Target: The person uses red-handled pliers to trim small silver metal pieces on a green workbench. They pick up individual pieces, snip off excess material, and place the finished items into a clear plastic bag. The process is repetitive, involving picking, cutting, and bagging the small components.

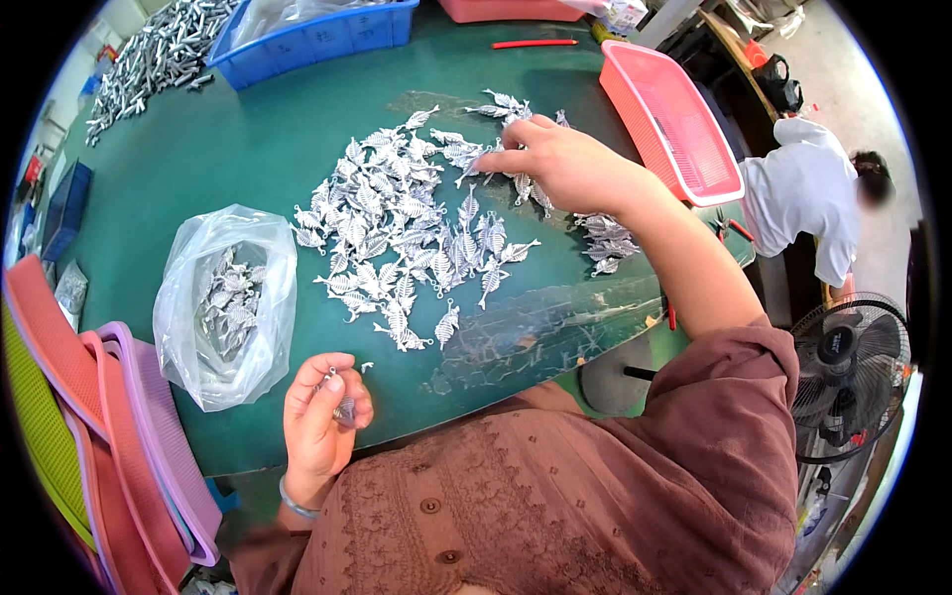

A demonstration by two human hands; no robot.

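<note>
A broad pile of silver fishbone-shaped metal charms [382,213] lies on the green tabletop [288,129], many with a small ring at one end. My right hand [570,169] reaches over the pile's far right part, fingers apart, fingertips at the charms there; its palm hides some of them. Near the table's front edge, my left hand [319,416] is closed around a charm [344,410], pinched between thumb and fingers. A tiny silver scrap [367,367] lies beside it. To the left stands an open clear plastic bag [183,317] with more charms [233,302] inside.
A smaller charm cluster [605,243] lies under my right forearm. Around the table are a pink basket [729,188], a blue bin [317,45], a heap of metal pieces [164,59], a red stick [535,44], stacked trays [149,426] and a fan [843,347]. A person [798,198] bends at right.
</note>
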